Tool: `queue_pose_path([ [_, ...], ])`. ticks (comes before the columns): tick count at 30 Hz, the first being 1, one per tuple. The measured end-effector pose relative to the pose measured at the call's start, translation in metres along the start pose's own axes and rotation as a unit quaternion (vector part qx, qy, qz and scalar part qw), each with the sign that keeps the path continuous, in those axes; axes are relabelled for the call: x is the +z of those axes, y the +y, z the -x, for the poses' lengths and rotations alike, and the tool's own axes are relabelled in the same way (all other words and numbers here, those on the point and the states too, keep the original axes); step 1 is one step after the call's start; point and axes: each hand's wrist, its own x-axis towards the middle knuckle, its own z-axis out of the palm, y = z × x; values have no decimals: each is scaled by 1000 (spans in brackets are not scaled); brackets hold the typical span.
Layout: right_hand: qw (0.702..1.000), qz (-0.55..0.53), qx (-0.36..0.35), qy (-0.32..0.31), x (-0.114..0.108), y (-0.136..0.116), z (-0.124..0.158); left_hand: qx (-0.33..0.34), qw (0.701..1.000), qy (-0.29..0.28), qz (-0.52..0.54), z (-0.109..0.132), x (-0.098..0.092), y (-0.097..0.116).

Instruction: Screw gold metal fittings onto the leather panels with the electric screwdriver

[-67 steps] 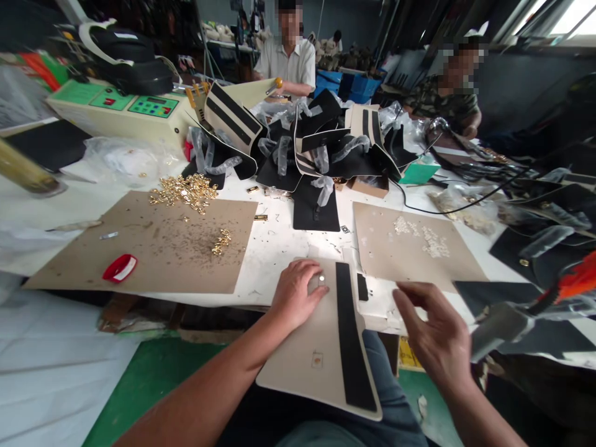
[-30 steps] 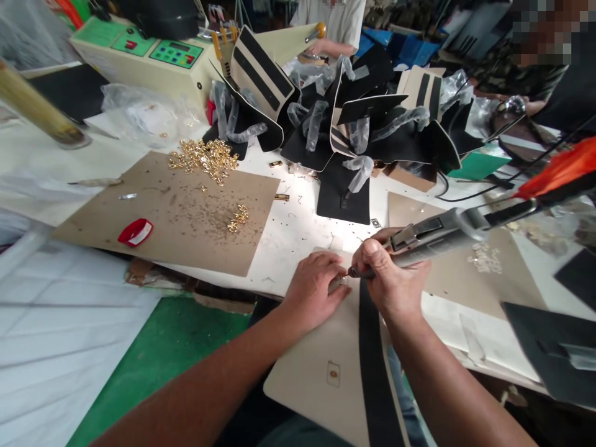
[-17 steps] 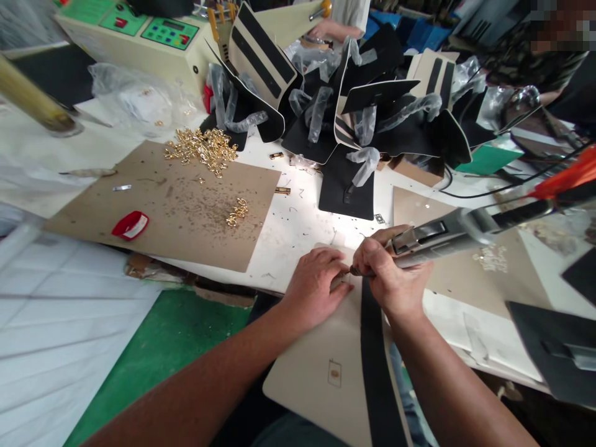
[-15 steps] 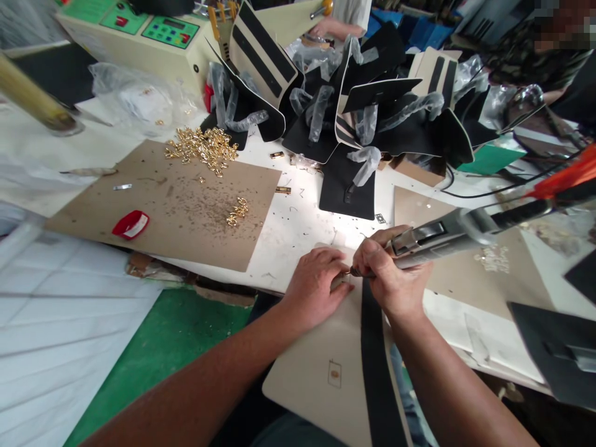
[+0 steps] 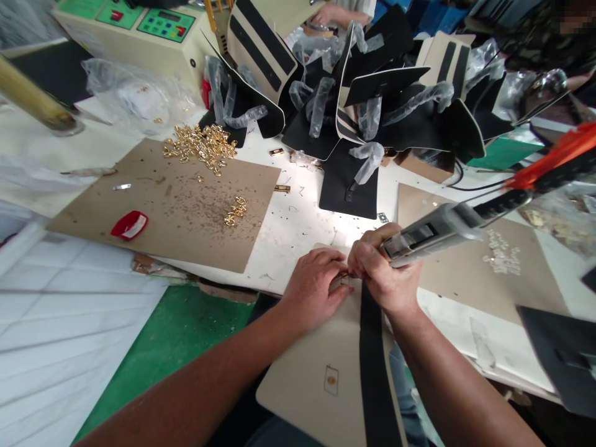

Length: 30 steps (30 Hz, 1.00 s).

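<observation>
1. A cream machine (image 5: 144, 51) with green panels stood at the back left.
2. A clear bag (image 5: 139, 99) lay crumpled before it.
3. Gold clasps (image 5: 198, 146) were heaped over the far edge of a brown board (image 5: 112, 202).
4. A red ring (image 5: 123, 226) with a white label sat on that board.
5. A yellowish tube (image 5: 35, 93) lay far left.
6. A carton (image 5: 428, 166) stood near a green box (image 5: 505, 152).
7. Green floor (image 5: 186, 329) showed below.

Grey tool (image 5: 431, 233) slanted over beige, black-striped panel (image 5: 307, 366).
</observation>
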Motion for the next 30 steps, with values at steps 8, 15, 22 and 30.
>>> queue_pose_path([
  [8,1000,-9,-18,-17,4,4,-5,-26,1000,-14,-4,0,3,-3],
  [15,1000,16,-4,8,8,2,2,-14,1000,-2,2,1,3,-2],
  [22,999,35,19,32,8,-17,5,19,999,21,-27,1,5,-2],
  [30,968,148,18,200,-58,-73,61,7,999,30,-21,5,8,-1],
])
